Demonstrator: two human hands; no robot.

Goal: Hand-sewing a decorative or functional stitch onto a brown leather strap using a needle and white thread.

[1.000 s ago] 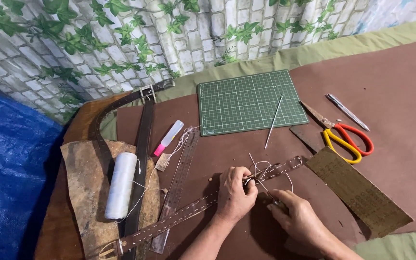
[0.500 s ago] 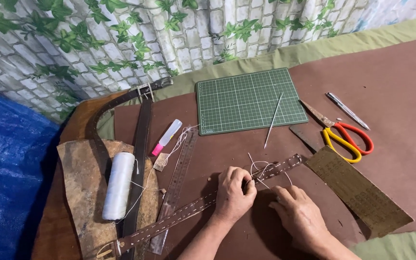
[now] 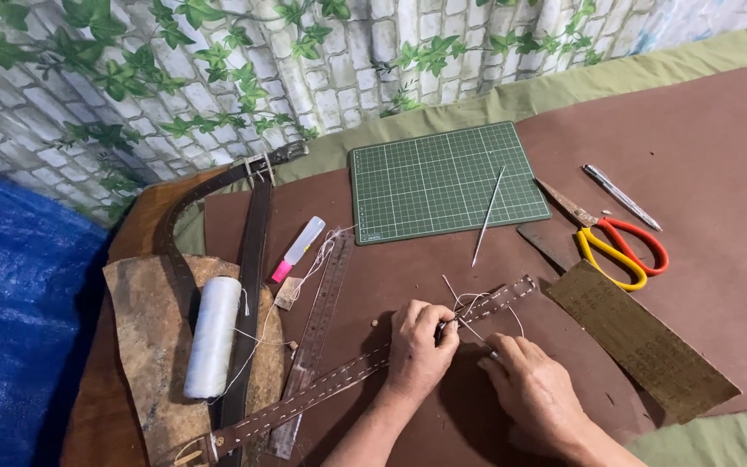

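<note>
The left hand [image 3: 417,350], low in the centre of the frame, pinched a long stitched leather strap [image 3: 365,374] between thumb and fingers, its grip closed on the strap. Just right of it, the right hand [image 3: 536,389] held a thin needle [image 3: 469,329] in a narrow fingertip grip, touching the strap at the same spot. White thread [image 3: 477,301] looped loosely above both hands.

The strap lay flat on the brown surface [image 3: 719,156], its long axis running diagonally from the lower left of the frame up to the centre right, the far end pointing toward the upper right.

Judging from this, the loose thread could tangle or knot if pulled unevenly, and the needle tip sat close enough to the left fingers to prick them if it slipped.

A metal ruler [image 3: 313,337] lay left of the hands. Farther left sat a white thread spool [image 3: 213,337] on a leather scrap. A green cutting mat [image 3: 443,182] lay above, an awl [image 3: 488,216] at its edge, and red-and-yellow scissors [image 3: 620,251] to the right.
</note>
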